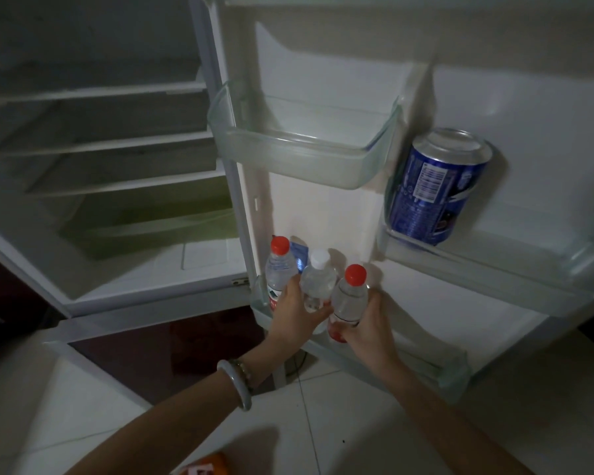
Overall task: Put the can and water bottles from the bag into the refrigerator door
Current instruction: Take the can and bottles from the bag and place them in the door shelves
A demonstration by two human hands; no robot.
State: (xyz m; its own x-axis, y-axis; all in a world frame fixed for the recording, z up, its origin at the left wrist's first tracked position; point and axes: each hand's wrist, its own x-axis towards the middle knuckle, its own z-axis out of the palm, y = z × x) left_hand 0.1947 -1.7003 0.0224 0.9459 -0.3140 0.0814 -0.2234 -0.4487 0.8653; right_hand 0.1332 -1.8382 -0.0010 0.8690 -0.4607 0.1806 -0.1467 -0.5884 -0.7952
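Note:
The refrigerator door stands open in front of me. A blue can (432, 190) rests tilted in the middle door shelf (494, 269) on the right. Three clear water bottles crowd the left end of the bottom door shelf (436, 365). A red-capped bottle (279, 265) stands farthest left. My left hand (297, 313) grips the white-capped bottle (318, 282) in the middle. My right hand (364, 334) is closed on another red-capped bottle (350, 296) beside it. The bottles' lower halves are hidden by my hands.
An upper clear door bin (302, 145) holds nothing. The fridge interior (117, 159) with bare shelves lies to the left. A small blue packet (299, 255) sits behind the bottles. An orange object (206, 466) pokes in at the bottom edge on the white tile floor.

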